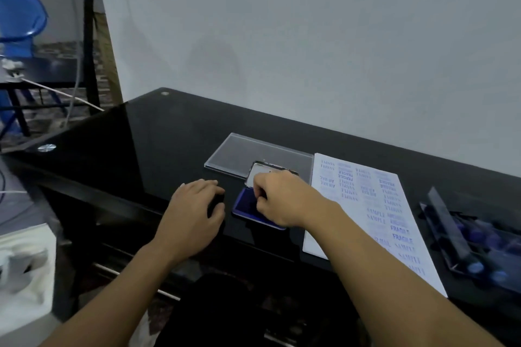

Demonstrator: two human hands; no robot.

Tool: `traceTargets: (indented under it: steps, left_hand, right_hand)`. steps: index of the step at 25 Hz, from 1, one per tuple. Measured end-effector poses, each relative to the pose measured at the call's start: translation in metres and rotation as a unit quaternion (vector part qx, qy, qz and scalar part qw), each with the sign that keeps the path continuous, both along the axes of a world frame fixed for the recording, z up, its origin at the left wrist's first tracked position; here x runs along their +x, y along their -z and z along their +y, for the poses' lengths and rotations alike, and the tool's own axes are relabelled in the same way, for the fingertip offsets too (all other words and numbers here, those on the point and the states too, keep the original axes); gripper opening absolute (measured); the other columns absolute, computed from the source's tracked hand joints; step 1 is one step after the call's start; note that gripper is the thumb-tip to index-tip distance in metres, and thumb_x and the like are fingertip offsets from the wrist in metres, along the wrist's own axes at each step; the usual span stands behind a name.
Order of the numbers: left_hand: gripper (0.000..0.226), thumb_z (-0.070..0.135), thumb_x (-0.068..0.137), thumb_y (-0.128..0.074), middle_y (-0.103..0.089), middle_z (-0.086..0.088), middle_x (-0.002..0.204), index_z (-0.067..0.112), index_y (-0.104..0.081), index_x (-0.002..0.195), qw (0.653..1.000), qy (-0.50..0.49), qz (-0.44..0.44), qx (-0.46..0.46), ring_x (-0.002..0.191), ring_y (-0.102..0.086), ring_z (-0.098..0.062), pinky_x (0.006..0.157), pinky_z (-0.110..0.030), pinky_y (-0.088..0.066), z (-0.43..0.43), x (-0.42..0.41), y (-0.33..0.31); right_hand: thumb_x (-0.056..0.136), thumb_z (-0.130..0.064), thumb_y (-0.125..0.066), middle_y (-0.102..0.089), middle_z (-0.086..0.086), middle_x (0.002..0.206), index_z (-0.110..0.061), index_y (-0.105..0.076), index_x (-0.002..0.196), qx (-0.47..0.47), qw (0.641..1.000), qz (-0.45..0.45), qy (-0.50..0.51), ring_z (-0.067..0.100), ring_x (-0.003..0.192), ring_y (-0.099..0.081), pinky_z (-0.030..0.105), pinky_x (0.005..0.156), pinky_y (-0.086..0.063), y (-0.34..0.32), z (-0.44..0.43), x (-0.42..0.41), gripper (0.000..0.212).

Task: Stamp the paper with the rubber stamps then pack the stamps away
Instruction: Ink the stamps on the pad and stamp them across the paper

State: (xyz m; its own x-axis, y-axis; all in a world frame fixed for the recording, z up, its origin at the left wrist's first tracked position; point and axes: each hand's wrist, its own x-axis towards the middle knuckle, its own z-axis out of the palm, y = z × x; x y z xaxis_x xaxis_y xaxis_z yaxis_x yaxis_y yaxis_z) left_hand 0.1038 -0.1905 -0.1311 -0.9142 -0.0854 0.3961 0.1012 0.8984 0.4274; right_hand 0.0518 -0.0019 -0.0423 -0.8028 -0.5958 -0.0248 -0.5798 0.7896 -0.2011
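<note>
Left hand rests on the black worktop, grip curled round a small dark object. Right hand hides part of the open ink pad; its grip I cannot tell. Stamped paper lies to the right, then a tray holding blue stamps. A clear lid lies farthest.

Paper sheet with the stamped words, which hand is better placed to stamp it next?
Right. The right hand pinches what looks like a stamp over the ink pad, beside the paper; the left hand lies farther left.
</note>
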Motion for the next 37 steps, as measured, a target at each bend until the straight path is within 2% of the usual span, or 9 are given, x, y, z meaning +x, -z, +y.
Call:
traceTargets:
  steps: [6,9,18,21,24,28,32,35,37]
  left_hand:
    - [0.041,0.04,0.087,-0.042,-0.056,0.008,0.133,0.023,-0.062,0.118,1.0,-0.008,0.0,-0.023,0.13,-0.044,-0.014,0.111,-0.044,-0.031,0.001,0.0,0.007]
    - [0.039,0.038,0.087,-0.044,-0.055,0.008,0.134,0.023,-0.062,0.118,1.0,-0.012,-0.001,-0.019,0.13,-0.043,-0.014,0.113,-0.042,-0.028,0.001,0.0,0.007]
    - [0.032,0.031,0.092,-0.053,-0.053,0.008,0.137,0.024,-0.06,0.121,1.0,-0.006,-0.017,-0.014,0.132,-0.04,-0.013,0.114,-0.042,-0.025,0.001,-0.001,0.003]
    - [0.029,0.028,0.09,-0.054,-0.059,0.007,0.126,0.02,-0.063,0.117,1.0,-0.001,-0.022,0.018,0.121,-0.049,-0.014,0.108,-0.04,-0.033,0.001,-0.004,-0.009]
    - [0.029,0.027,0.09,-0.053,-0.06,0.008,0.119,0.021,-0.061,0.117,0.997,-0.003,-0.006,0.081,0.113,-0.049,-0.012,0.097,-0.034,-0.042,0.007,-0.006,-0.025]
    - [0.025,0.025,0.091,-0.052,-0.056,0.016,0.117,0.025,-0.06,0.115,0.993,0.045,0.022,0.104,0.111,-0.043,-0.001,0.088,-0.021,-0.036,0.039,-0.008,-0.052]
    - [0.026,0.023,0.092,-0.051,-0.055,0.014,0.119,0.022,-0.058,0.117,0.985,0.124,0.036,0.117,0.117,-0.042,-0.003,0.095,-0.025,-0.039,0.088,-0.01,-0.069]
    - [0.029,0.029,0.094,-0.05,-0.052,0.014,0.125,0.025,-0.055,0.123,0.981,0.16,-0.002,0.111,0.119,-0.043,-0.005,0.098,-0.027,-0.04,0.131,-0.012,-0.069]
    - [0.031,0.032,0.095,-0.048,-0.049,0.016,0.131,0.029,-0.052,0.126,0.978,0.179,-0.03,0.107,0.121,-0.042,-0.006,0.101,-0.029,-0.039,0.156,-0.013,-0.066]
  right_hand:
    - [0.086,-0.021,-0.057,-0.062,0.003,0.09,-0.023,-0.049,0.083,-0.035,0.999,-0.029,0.016,0.023,0.084,-0.056,0.034,0.068,-0.046,0.011,-0.006,-0.007,0.009]
    - [0.086,-0.02,-0.056,-0.061,0.002,0.089,-0.025,-0.047,0.079,-0.04,0.998,-0.036,0.019,0.023,0.085,-0.055,0.034,0.068,-0.046,0.013,-0.005,-0.006,0.012]
    - [0.087,-0.018,-0.057,-0.062,0.002,0.094,-0.02,-0.054,0.089,-0.037,0.998,-0.042,0.02,0.023,0.087,-0.057,0.038,0.073,-0.053,0.011,-0.004,-0.004,0.004]
    - [0.086,-0.019,-0.058,-0.063,-0.001,0.096,-0.023,-0.056,0.087,-0.061,0.996,-0.048,0.036,0.021,0.089,-0.059,0.037,0.076,-0.053,0.008,0.002,-0.005,0.005]
    - [0.087,-0.017,-0.059,-0.066,-0.003,0.09,-0.022,-0.059,0.088,-0.116,0.991,-0.033,0.058,0.019,0.082,-0.062,0.031,0.068,-0.052,0.0,0.021,-0.003,0.005]
    - [0.09,-0.016,-0.063,-0.067,-0.005,0.089,-0.019,-0.063,0.092,-0.147,0.986,-0.025,0.071,0.014,0.077,-0.062,0.023,0.062,-0.048,-0.017,0.061,0.005,0.004]
    - [0.09,-0.017,-0.063,-0.067,-0.007,0.088,-0.019,-0.064,0.09,-0.142,0.983,-0.022,0.112,0.012,0.073,-0.059,0.018,0.059,-0.045,-0.028,0.111,0.02,0.003]
    - [0.091,-0.023,-0.064,-0.067,-0.005,0.088,-0.022,-0.063,0.089,-0.137,0.977,-0.033,0.16,0.013,0.064,-0.057,0.02,0.052,-0.045,-0.031,0.15,0.034,0.003]
    - [0.092,-0.026,-0.065,-0.067,-0.005,0.088,-0.022,-0.063,0.09,-0.115,0.976,-0.028,0.184,0.013,0.064,-0.058,0.023,0.054,-0.048,-0.031,0.172,0.041,0.004]
